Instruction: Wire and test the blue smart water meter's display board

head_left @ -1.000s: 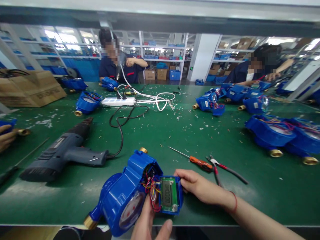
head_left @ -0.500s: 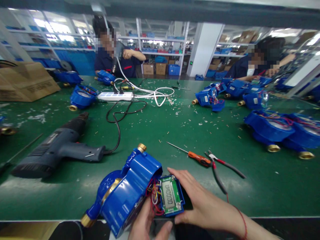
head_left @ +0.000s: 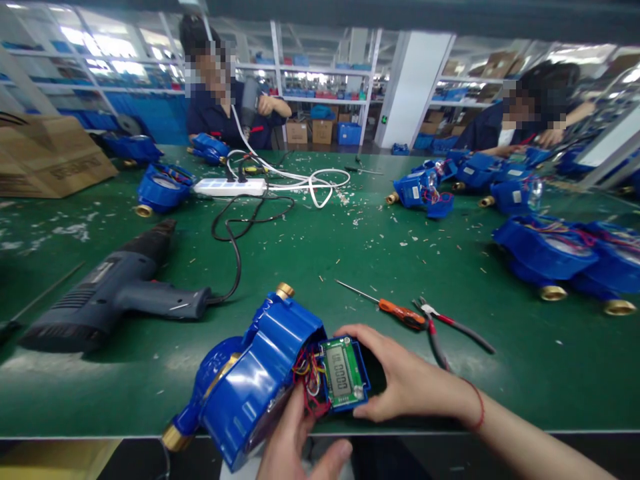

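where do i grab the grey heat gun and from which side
Probably the handle, from the right: the heat gun lies on its side, handle sticking out rightward, dark nozzle pointing away, and the cord trails off the handle's end.

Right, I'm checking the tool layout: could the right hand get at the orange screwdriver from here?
Probably yes: the way from the right hand to the orange screwdriver on the bench looks free, though it would likely need to release the display unit first.

R wrist (head_left: pixel 457 393) w/ thin red cord (head_left: pixel 481 408), R forearm (head_left: pixel 530 437) bare, L hand (head_left: pixel 286 450) bare
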Available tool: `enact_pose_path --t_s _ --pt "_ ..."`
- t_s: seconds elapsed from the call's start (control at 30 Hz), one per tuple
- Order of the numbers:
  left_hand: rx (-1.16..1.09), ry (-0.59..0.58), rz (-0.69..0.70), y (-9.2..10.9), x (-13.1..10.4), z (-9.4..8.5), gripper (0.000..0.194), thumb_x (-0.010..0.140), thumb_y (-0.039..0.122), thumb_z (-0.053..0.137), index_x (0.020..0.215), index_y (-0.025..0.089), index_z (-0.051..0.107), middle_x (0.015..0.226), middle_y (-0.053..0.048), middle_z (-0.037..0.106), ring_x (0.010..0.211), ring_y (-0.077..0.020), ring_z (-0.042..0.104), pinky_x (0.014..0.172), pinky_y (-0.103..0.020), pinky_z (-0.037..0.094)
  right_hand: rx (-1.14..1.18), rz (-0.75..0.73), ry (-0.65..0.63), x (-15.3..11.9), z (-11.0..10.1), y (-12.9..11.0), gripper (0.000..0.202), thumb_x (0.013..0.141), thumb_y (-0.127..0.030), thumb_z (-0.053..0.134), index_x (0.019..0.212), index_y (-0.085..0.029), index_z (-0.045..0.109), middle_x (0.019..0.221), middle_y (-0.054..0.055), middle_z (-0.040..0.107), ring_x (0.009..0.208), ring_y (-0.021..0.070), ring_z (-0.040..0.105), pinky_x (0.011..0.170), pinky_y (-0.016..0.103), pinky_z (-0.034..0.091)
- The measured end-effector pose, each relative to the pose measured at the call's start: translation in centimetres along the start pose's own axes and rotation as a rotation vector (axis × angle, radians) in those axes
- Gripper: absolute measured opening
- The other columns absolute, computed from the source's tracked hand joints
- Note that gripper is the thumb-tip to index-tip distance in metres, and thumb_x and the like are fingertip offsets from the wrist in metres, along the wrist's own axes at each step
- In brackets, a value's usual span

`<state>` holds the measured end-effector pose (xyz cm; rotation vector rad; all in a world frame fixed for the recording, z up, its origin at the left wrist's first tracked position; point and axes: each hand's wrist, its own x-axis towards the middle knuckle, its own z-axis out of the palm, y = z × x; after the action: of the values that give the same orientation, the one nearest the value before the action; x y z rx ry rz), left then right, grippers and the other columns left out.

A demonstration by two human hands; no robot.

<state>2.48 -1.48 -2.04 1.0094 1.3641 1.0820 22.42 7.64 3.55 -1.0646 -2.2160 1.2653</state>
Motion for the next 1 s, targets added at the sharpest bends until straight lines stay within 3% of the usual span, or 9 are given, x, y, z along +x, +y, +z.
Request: enact_pose_path --t_s 0.2,0.4,0.5,0.67,1.0 --pt "0.142 0.097 0.064 0.3 1.5 0.5 0.077 0.072 0.035 0.075 0.141 0.017 0.046 0.143 -0.018 0.055 0.139 -0.0365 0.043 0.115 -0.051 0.035 -0.056 -0.072 -0.043 2.7 -2.1 0.4 0.082 0.065 -0.031 0.082 0.135 -0.013 0.044 0.134 0.012 0.054 0.123 0.0234 0.052 0.107 0.037 0.040" --pt "0.100 0.013 0.047 1.7 3.1 1.1 0.083 0.070 0.031 0.075 0.143 0.016 0.038 0.145 -0.019 0.053 0.138 -0.0342 0.045 0.116 -0.050 0.033 -0.011 -0.109 -0.075 3.4 -3.1 0.9 0.082 0.063 -0.031 0.084 0.133 -0.013 0.045 0.131 0.010 0.056 0.120 0.0225 0.054 0.103 0.034 0.041" --pt "0.049 -0.049 0.010 2.1 2.9 1.0 0.084 0.067 0.032 0.076 0.141 0.015 0.040 0.143 -0.018 0.055 0.139 -0.0340 0.044 0.116 -0.047 0.034 0.068 -0.108 -0.150 2.7 -2.8 1.1 0.081 0.062 -0.028 0.085 0.132 -0.013 0.046 0.129 0.009 0.057 0.117 0.0218 0.055 0.100 0.032 0.042" --pt "-0.090 -0.087 -0.080 2.6 2.2 1.2 0.087 0.063 0.028 0.078 0.139 0.016 0.038 0.146 -0.017 0.052 0.139 -0.0319 0.045 0.116 -0.043 0.035 0.079 -0.069 -0.142 1.9 -1.9 1.0 0.086 0.063 -0.031 0.086 0.135 -0.011 0.043 0.133 0.011 0.055 0.118 0.0219 0.055 0.103 0.032 0.042" --pt "-0.134 -0.046 -0.183 3.2 1.4 1.6 0.092 0.068 0.039 0.077 0.145 0.018 0.031 0.145 -0.020 0.053 0.134 -0.0318 0.050 0.109 -0.041 0.045 0.024 -0.061 -0.156 1.0 -1.5 1.1 0.111 0.071 -0.050 0.080 0.155 -0.010 0.019 0.157 0.019 0.025 0.145 0.0265 0.030 0.118 0.037 0.029"
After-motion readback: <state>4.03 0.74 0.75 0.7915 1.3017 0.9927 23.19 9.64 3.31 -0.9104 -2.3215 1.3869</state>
